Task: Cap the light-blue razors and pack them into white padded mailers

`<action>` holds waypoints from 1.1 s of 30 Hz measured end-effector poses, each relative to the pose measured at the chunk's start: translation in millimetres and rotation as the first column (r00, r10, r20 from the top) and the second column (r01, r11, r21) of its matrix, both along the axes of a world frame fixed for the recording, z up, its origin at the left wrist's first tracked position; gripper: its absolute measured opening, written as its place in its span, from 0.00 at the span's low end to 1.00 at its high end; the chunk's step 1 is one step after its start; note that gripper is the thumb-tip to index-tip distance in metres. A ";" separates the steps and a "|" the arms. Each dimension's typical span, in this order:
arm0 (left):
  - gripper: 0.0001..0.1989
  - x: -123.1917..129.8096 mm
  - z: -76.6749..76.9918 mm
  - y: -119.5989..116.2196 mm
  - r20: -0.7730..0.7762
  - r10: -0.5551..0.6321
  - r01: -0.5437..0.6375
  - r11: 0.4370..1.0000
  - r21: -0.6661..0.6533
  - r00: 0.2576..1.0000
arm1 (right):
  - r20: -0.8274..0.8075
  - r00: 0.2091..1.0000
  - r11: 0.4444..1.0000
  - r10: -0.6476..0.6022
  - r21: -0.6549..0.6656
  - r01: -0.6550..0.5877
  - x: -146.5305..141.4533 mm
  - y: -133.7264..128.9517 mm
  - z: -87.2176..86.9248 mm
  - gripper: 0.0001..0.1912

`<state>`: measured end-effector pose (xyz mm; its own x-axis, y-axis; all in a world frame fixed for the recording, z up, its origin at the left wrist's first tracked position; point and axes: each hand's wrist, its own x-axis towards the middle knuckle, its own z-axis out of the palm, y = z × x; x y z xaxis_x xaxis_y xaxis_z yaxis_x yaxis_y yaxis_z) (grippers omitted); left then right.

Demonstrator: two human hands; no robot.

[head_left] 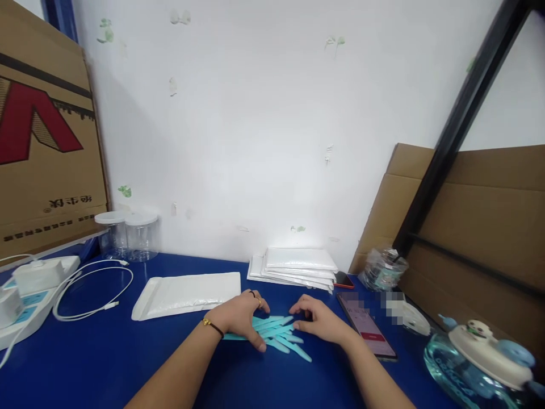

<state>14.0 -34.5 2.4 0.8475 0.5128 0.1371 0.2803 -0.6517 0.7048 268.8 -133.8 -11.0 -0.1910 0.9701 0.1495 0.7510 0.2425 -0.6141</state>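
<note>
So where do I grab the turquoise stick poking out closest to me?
Probably pinch the turquoise stick by its near tip, coming from your right: that narrow end juts out past the pile, while the far end lies among crossing sticks.

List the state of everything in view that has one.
Left hand: thumb apart from fingers, over the sticks
Right hand: fingers curved, at the sticks
Sticks: loose, overlapping pile
Single envelope: lying flat
Envelope stack: piled flat, edges uneven
Large phone: screen lit
Jars: upright, lids on
Cable: loosely looped
Power strip: chargers plugged in
</note>
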 end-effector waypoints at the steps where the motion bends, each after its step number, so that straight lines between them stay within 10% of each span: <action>1: 0.32 3.5 -1.8 -2.6 -0.051 -0.005 0.006 1.000 0.020 0.999 | 0.001 1.000 1.000 0.010 -0.003 -0.010 -3.6 0.3 -1.3 0.10; 12: 0.12 12.3 4.1 -10.4 -0.196 -0.035 0.015 0.994 -0.104 0.980 | -0.049 0.998 0.996 0.038 -0.074 -0.042 -10.3 -2.2 0.7 0.07; 25: 0.11 12.1 -2.7 3.2 -0.135 0.062 -0.082 0.986 -0.146 0.989 | -0.201 0.980 0.983 0.010 -0.179 -0.047 -13.0 0.9 -2.8 0.09; 33: 0.13 19.0 -15.6 10.1 -0.024 0.089 -0.092 0.985 -0.143 0.996 | -0.198 0.979 0.993 -0.037 0.101 0.058 -24.7 10.0 -4.7 0.15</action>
